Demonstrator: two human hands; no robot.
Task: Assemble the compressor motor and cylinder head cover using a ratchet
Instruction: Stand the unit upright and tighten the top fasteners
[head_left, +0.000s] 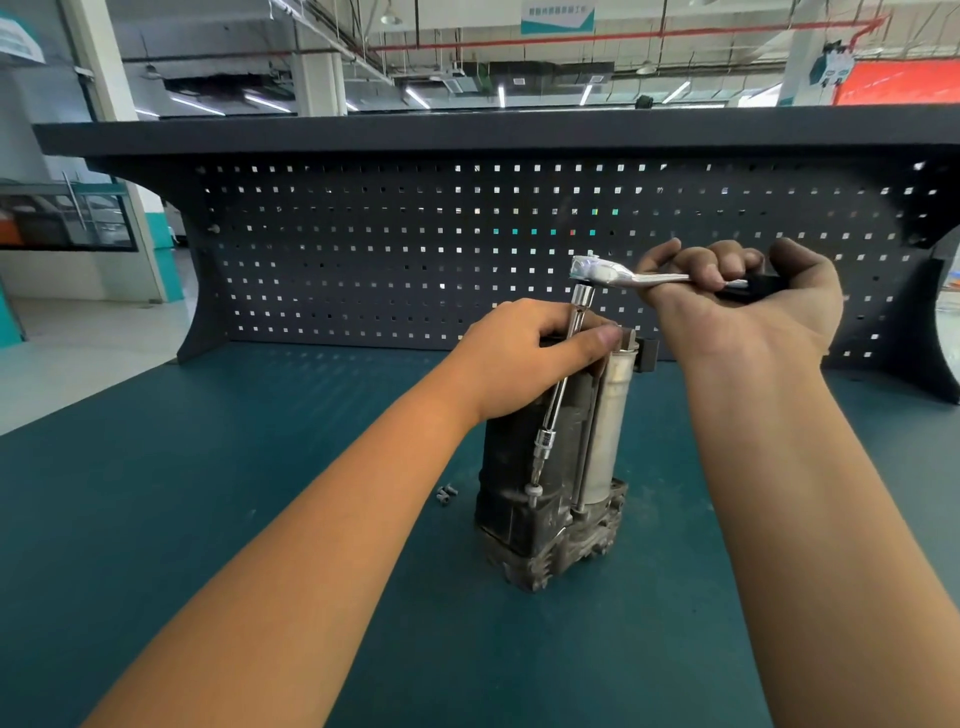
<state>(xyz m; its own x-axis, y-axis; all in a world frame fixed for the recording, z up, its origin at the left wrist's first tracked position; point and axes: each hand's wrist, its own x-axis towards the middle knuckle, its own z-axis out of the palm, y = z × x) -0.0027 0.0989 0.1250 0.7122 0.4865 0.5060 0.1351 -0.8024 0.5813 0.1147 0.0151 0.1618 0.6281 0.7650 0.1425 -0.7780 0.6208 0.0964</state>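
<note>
The compressor (550, 499) stands upright on the green bench top: a dark motor body, a pale metal cylinder (610, 415) beside it, and a ribbed cast base. My left hand (524, 358) grips the top of the motor body. My right hand (737, 296) holds the handle of a chrome ratchet (602, 273) above the compressor. From the ratchet head a long extension bar (558, 395) runs down past my left thumb to a socket on a bolt (532, 491) near the base.
Two small loose bolts (445, 493) lie on the bench mat (260, 441) just left of the compressor. A dark pegboard back panel (415, 249) with an overhanging shelf closes the far side of the bench. The workshop floor shows at the left.
</note>
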